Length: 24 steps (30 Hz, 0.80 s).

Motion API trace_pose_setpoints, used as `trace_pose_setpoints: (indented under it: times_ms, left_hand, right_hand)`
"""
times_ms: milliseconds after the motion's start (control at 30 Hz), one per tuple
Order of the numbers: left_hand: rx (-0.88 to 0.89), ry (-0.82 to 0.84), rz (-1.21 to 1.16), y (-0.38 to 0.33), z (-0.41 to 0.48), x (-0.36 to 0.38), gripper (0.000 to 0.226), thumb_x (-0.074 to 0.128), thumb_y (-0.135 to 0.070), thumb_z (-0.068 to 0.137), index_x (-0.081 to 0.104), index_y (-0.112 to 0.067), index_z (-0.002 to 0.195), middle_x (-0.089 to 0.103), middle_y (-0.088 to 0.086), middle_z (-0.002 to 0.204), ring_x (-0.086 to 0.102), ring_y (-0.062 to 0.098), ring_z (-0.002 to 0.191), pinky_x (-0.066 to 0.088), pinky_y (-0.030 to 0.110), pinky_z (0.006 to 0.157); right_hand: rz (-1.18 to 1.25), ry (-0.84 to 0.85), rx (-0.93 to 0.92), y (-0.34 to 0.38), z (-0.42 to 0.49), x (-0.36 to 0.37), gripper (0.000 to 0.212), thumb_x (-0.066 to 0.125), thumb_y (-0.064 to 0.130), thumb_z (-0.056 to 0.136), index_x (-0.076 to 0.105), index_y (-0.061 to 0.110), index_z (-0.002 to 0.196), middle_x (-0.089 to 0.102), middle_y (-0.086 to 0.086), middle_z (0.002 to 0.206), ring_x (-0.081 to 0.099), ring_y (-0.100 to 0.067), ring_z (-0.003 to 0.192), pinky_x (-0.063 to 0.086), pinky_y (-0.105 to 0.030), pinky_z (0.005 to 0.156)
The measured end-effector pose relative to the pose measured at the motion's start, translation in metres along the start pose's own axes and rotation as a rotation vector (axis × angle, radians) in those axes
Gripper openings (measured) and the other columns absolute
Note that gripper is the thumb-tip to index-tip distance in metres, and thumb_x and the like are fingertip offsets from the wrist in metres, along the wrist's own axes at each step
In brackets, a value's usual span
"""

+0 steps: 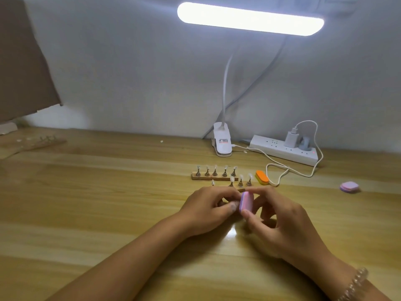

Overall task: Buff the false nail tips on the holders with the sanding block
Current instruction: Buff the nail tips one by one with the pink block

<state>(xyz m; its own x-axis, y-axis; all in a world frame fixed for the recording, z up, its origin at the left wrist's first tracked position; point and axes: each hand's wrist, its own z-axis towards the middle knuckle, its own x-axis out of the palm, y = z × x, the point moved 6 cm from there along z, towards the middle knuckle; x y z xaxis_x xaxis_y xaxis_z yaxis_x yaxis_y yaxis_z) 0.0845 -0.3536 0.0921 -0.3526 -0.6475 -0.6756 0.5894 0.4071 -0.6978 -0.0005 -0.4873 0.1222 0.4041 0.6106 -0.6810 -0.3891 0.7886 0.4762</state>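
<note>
Head view: two hands, two tip strips, three blocks.
Right hand [282, 220] pinches a pink block [245, 202] beside the curled left hand [208, 206]; its grip cannot be told. Far strip [213, 177] holds five tips, near strip [240, 183] shows four. Orange block [262, 177] right; spare pink block [349, 187] far right.

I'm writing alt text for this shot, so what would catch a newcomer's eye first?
The glowing white bar lamp across the top dominates. Below it, mid-way across the wooden table, the right hand pinches a pink and purple sanding block beside the curled left hand. Just behind them stands a wooden strip of metal holders carrying clear nail tips, with an orange sanding block to its right.
</note>
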Motion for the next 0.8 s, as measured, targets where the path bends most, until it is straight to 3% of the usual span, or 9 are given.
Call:
trace_pose_setpoints:
  times_ms: [233,367,467,633,800]
  left_hand:
    - [-0.001,0.015,0.02,0.0,0.0,0.001,0.017,0.057,-0.034,0.093,0.071,-0.037,0.103,0.065,-0.023,0.088,0.049,-0.006,0.06,0.034,0.024,0.063]
    - [-0.012,0.01,0.021,-0.001,-0.001,0.0,0.03,0.05,-0.037,0.084,0.071,-0.035,0.106,0.063,-0.023,0.087,0.05,-0.001,0.068,0.038,0.026,0.067]
    - [-0.015,0.009,0.034,0.0,0.0,0.0,0.019,0.057,-0.032,0.092,0.071,-0.037,0.104,0.064,-0.022,0.088,0.05,-0.003,0.068,0.037,0.026,0.068]
    - [-0.024,0.014,0.022,-0.001,0.0,0.0,0.03,0.049,-0.037,0.085,0.071,-0.035,0.106,0.064,-0.02,0.088,0.054,0.003,0.075,0.041,0.028,0.069]
    - [-0.015,0.005,0.029,0.001,0.0,0.0,0.016,0.058,-0.031,0.094,0.071,-0.037,0.102,0.065,-0.023,0.088,0.052,-0.004,0.067,0.035,0.024,0.065]
  right_hand:
    - [0.005,-0.096,0.114,-0.017,0.003,-0.006,0.025,0.076,0.036,0.079,0.066,0.031,0.101,0.066,0.018,0.081,0.061,-0.009,0.067,0.054,-0.04,0.063]
    - [0.016,-0.007,0.045,-0.006,0.0,0.0,0.024,0.077,0.043,0.077,0.065,0.032,0.095,0.067,0.018,0.079,0.06,-0.01,0.063,0.052,-0.034,0.057]
    - [0.051,-0.064,0.132,-0.017,0.005,-0.004,0.022,0.071,0.048,0.074,0.064,0.033,0.088,0.068,0.018,0.08,0.06,-0.011,0.064,0.049,-0.03,0.059]
    - [0.036,0.0,0.064,-0.006,0.001,0.0,0.028,0.069,0.054,0.074,0.065,0.032,0.092,0.066,0.019,0.083,0.061,-0.01,0.068,0.055,-0.038,0.058]
    - [0.046,-0.068,0.152,-0.018,0.004,-0.005,0.025,0.071,0.049,0.073,0.065,0.032,0.09,0.067,0.019,0.08,0.061,-0.009,0.069,0.055,-0.041,0.063]
